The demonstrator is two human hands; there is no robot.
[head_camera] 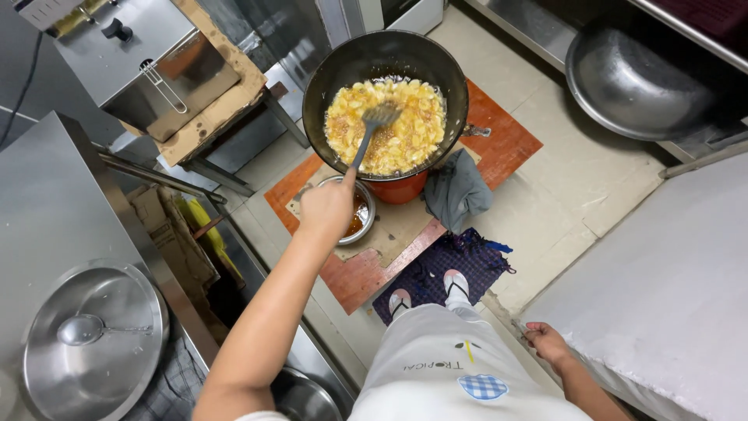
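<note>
While left hand (pixel 327 206) fingers clamp the slotted spatula (pixel 372 129) in the far black wok (pixel 319 86) of frying chips (pixel 389 125), right hand (pixel 548 341) fingers curl on the near-right counter edge (pixel 530 316).

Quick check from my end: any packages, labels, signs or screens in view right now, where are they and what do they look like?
Printed lettering on the white apron: bottom centre, a short dark line with one yellow mark.
Checked patch: just below that lettering, rounded, blue and white.
Cardboard: left of the wok, brown, crumpled, beside yellow wrapping.
No signs or screens visible.
</note>
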